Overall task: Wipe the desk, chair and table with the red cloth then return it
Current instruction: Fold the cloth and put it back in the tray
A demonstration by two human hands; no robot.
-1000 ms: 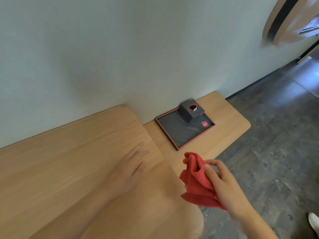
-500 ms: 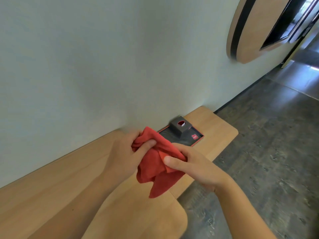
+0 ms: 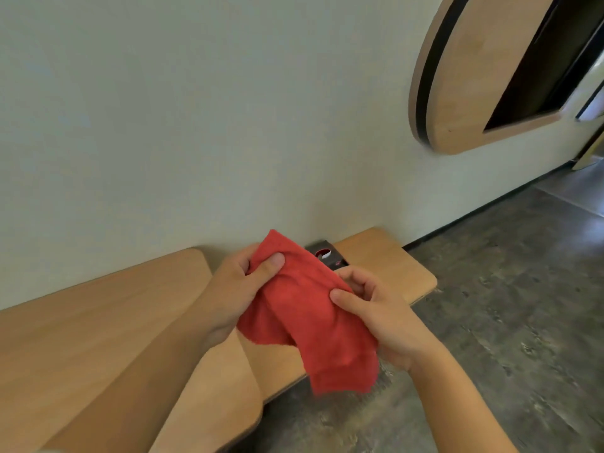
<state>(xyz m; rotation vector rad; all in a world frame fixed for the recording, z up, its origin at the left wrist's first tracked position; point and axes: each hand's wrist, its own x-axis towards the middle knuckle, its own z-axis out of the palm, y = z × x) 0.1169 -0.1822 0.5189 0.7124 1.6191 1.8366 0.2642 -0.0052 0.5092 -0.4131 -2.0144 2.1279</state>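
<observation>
Both my hands hold the red cloth (image 3: 310, 315) in the air above the wooden surfaces. My left hand (image 3: 235, 289) pinches its upper left part with the thumb on top. My right hand (image 3: 376, 308) grips its right edge, thumb pressed on the fabric. The cloth hangs loosely down between them, its lower end dangling past the edge of the lower wooden table (image 3: 392, 266). The higher wooden desk (image 3: 98, 322) lies under my left forearm. The cloth hides most of the dark tray on the lower table.
A dark tissue box (image 3: 325, 255) with a red opening peeks out behind the cloth, against the pale wall. A rounded wooden wall panel (image 3: 474, 76) with a dark screen hangs at the upper right. Grey stone floor (image 3: 506, 305) spreads to the right.
One second ago only my right hand held the bunched cloth and my left hand lay flat on the desk. Now both hands grip the cloth, spread wider between them, and my view has tilted up.
</observation>
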